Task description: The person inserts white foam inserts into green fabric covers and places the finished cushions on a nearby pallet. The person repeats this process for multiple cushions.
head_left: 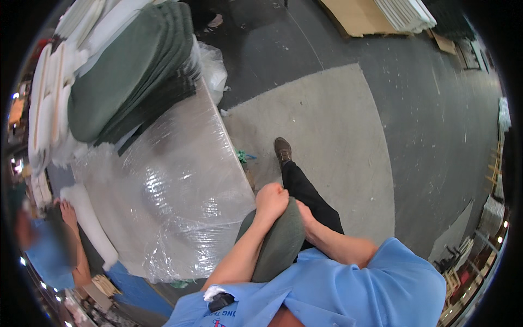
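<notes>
Closest in, the person's blue shirt (381, 283) fills the lower edge, and both bare forearms reach forward from it. Between them sits a grey-green cushion (280, 242), held against the body just off the corner of the tabletop. The left hand (271, 200) has its grip curled tight into a fist over the cushion's top edge. The right hand (304, 213) lies along the cushion's right side, with its fingers tucked behind the fabric; its grip looks closed on the cushion, though the fingertips are hidden. Below the hands a black trouser leg (310, 196) runs down to a brown shoe (283, 148) on a pale grey mat (332, 136).

To the left, the tabletop (163, 185) is covered in crinkled clear plastic sheeting. At its near-left edge another person's hand (68, 212) rests beside a white foam roll (90, 223). Farther back on the tabletop lies a stack of grey-green cushions (131, 65), with white pads (49, 98) piled to its left. Beyond, the dark floor (436, 109) stretches to cardboard sheets (354, 16)
</notes>
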`<state>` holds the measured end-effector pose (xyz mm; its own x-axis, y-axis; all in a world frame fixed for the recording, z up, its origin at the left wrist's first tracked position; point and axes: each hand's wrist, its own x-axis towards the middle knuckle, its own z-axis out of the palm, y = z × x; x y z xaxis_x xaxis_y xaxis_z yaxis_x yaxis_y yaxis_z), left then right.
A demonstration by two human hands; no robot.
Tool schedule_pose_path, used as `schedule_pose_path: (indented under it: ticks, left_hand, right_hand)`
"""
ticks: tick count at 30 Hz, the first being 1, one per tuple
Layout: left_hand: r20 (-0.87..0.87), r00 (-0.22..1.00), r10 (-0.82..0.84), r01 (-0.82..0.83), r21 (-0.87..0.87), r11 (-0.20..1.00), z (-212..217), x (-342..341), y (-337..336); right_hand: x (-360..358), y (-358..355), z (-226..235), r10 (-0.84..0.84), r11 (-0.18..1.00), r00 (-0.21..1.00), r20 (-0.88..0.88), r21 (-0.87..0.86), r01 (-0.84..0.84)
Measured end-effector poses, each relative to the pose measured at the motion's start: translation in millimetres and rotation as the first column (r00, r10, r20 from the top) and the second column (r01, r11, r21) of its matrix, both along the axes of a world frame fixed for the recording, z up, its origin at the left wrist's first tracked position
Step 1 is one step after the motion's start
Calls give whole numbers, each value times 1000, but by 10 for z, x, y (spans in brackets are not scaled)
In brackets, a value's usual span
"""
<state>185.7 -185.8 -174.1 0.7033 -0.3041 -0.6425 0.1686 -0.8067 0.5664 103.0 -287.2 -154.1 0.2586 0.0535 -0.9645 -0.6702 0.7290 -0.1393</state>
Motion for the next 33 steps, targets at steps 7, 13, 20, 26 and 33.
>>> schedule_pose_path:
  ticks: [7, 13, 20, 26, 33]
  left_hand:
    - [-81, 997, -4, -2, -73, 997, -44, 44, -563]
    - [-160, 984, 79, -100, -132, 986, -84, 42, -319]
    - [-227, 956, 185, -233, -208, 950, -16, -31, -104]
    - [-67, 951, 300, -308, -196, 931, -133, -261, 6]
    - [-55, 934, 353, -357, -205, 912, -27, -273, 15]
  right_hand:
    - [-437, -520, -155, -18, 986, 965, 261, 162, -26]
    - [-211, -391, -376, -152, 950, 948, 280, 305, 63]
    - [-513, -351, -1110, 458, 889, 777, 431, -199, -414]
    - [-99, -367, -850, 877, 481, 409, 252, -462, -746]
    - [-378, -239, -1200, 151, 979, 907, 393, 66, -192]
